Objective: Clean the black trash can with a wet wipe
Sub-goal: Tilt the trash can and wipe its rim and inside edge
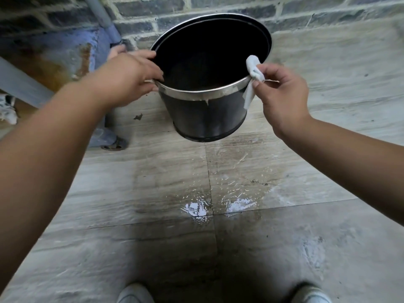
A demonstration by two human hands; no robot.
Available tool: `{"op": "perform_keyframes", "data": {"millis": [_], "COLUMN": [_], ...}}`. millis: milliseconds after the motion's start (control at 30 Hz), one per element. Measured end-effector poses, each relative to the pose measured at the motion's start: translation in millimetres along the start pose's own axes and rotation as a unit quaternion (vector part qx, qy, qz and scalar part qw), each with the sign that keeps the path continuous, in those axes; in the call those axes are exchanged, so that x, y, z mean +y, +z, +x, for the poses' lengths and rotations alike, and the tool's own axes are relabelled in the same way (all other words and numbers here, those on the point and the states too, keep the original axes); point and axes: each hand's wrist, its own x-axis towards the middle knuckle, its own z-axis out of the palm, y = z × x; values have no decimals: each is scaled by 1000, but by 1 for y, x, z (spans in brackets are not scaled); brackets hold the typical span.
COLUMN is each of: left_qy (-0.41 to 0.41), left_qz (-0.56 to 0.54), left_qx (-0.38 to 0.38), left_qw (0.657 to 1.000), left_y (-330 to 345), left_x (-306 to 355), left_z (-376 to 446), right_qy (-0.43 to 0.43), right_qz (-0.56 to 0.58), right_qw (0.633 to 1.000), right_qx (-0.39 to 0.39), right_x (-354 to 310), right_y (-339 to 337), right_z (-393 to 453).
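The black trash can (207,119) with a silver band under its rim is held off the floor, tilted with its mouth toward me. My left hand (129,77) grips the rim on the left side, fingers hooked over the edge. My right hand (282,90) pinches a white wet wipe (253,71) that is draped over the rim on the right, part inside the can and part hanging down its outer wall. The inside of the can is dark.
Grey stone tiles (153,193) cover the floor, with a wet shiny patch (207,206) below the can. A brick wall (306,12) runs behind. A grey pipe (98,16) and a floor drain (113,145) are at the left. My shoes (135,294) show at the bottom.
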Motion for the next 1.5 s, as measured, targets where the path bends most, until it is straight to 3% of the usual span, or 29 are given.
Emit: {"op": "perform_keyframes", "data": {"millis": [67, 300, 600, 800, 967, 1200, 1367, 1500], "left_qy": [7, 101, 27, 91, 124, 167, 145, 119], "left_qz": [-27, 68, 57, 0, 39, 68, 20, 20], "left_qx": [17, 48, 66, -67, 14, 65, 58, 55], "left_qw": [999, 991, 996, 994, 991, 981, 988, 991], "left_y": [2, 8, 24, 3, 1, 6, 18, 22], "left_x": [3, 43, 104, 45, 27, 50, 76, 90], "left_z": [1, -6, -10, -9, -12, -18, -21, -20], "right_qy": [0, -26, 22, 37, 72, 225, 334, 367], "right_qz": [-8, -22, -18, 9, 39, 107, 99, 209], "right_qw": [1000, 999, 1000, 996, 994, 967, 936, 906], "right_qx": [6, 12, 12, -76, -79, -56, -52, -18], "right_x": [1, 5, 10, 12, 8, 39, 57, 38], "right_y": [3, 15, 32, 55, 57, 46, 54, 54], "right_z": [1, -6, -26, -60, -61, -67, -78, -74]}}
